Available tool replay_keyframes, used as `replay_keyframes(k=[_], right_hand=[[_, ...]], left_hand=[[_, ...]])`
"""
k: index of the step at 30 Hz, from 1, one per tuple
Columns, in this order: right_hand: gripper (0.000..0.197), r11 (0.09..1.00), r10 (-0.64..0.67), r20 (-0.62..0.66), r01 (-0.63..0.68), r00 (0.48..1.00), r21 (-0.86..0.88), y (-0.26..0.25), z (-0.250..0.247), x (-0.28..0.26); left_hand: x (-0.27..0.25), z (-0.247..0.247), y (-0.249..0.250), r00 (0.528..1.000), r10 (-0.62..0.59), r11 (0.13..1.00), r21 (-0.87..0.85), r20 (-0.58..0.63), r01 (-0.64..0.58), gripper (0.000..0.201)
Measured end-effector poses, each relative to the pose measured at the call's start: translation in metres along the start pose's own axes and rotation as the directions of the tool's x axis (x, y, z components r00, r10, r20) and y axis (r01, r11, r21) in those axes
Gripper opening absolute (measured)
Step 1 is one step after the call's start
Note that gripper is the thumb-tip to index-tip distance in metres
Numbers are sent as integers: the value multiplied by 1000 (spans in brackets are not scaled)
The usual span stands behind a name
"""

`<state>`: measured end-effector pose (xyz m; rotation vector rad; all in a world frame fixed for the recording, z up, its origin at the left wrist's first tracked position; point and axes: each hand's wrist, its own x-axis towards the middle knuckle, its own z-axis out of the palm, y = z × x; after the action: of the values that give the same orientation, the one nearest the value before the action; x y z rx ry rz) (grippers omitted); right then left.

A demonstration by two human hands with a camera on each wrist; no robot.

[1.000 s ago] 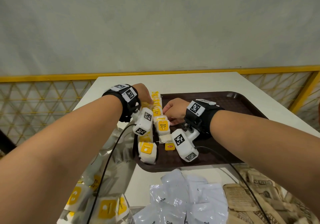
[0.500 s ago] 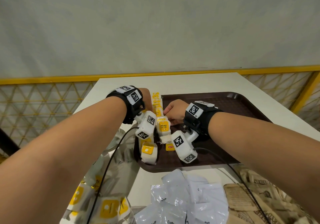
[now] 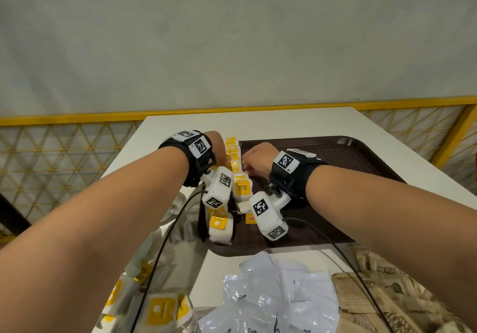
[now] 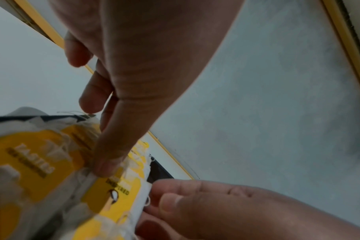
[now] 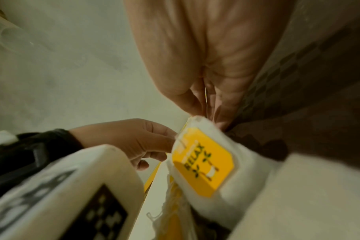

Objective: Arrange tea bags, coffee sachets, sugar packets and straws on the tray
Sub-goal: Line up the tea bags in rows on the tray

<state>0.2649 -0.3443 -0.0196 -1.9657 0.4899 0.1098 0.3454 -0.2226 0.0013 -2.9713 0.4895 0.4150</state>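
We judge the task to be in its first stage: a column of tea bags runs along the left edge of the brown tray in the middle of the head view, while the rest of the tray floor lies bare. Our left hand sits at the column's left side, one straight finger pressing down on a bag in the left wrist view, the others loosely bent and holding nothing. Our right hand meets the column from the right, its fingertips pinching a bag's white edge. Still off the tray, at the bottom of the head view, lie loose tea bags at lower left, white coffee sachets at lower centre and brown sugar packets at lower right; we see no straws for certain. One yellow tag reads "RELAX", the white sachets show "Coff", and a small red-marked tag is too small to read.
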Motion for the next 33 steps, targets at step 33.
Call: replay_keyframes(k=[33], right_hand=[[26, 994, 87, 251, -69, 964, -81, -9, -14, -46]], left_hand=[[-39, -7, 5, 985, 169, 970, -173, -31, -172, 25]])
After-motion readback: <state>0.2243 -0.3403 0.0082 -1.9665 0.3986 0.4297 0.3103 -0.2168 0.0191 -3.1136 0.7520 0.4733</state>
